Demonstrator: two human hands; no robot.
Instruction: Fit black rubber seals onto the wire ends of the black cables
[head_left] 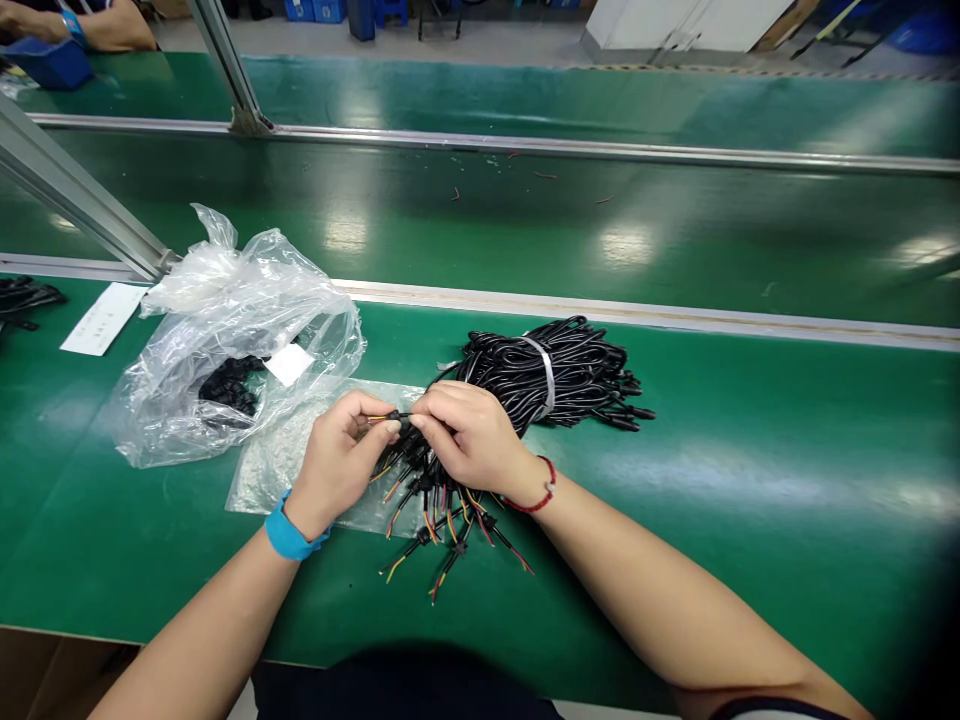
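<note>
My left hand (pixel 349 445), with a blue band at the wrist, pinches a small black fitting (pixel 397 417) at the end of a cable. Just to its right, my right hand (pixel 469 430) grips the same thin black cable between thumb and forefinger. Behind and below the hands lies a bundle of black cables (pixel 517 370), tied with a pale strap (pixel 546 372). Their near ends fan out toward me, showing stripped red, yellow and black wires (pixel 450 525), several carrying small black fittings. A flat clear plastic bag (pixel 259 485) lies partly under the left hand.
A crumpled clear bag (pixel 300 270) holding small black parts (pixel 232 385) stands on the left, with a white label (pixel 101 318) beside it. Metal posts (pixel 82 185) and a rail (pixel 675 318) border the green bench (pixel 750 450). Another person's arm (pixel 112 25) shows at far left.
</note>
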